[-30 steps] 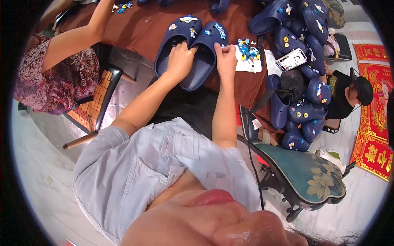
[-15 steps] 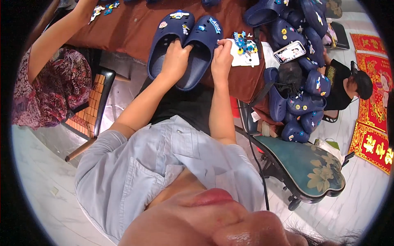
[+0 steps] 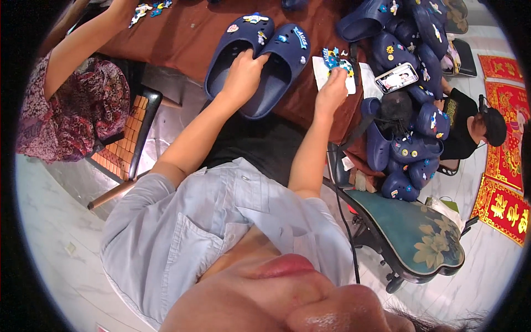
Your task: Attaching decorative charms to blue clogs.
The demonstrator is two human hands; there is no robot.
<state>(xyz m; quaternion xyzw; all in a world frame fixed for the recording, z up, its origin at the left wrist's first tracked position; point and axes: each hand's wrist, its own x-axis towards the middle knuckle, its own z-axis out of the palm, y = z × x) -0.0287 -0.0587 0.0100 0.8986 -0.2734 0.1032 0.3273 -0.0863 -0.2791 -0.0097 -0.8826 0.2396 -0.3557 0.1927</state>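
My left hand grips a pair of navy clogs, its fingers closed over the inner rims where the two shoes meet. The left clog has several charms on its upper, and the right clog carries some near its outer side. To the right, my right hand reaches to a heap of blue, yellow and white shoe charms on a white sheet. Its fingertips are drawn together at the heap's near edge; what lies between them is hidden.
A brown cloth covers the table. Many navy clogs are piled at the right, with a phone on them. At left, another person's arm reaches over charms. A teal chair stands at lower right.
My right hand has left the right clog's outer edge and moved right to the charm heap. The left hand keeps its hold on the clogs; the whole view has shifted slightly.
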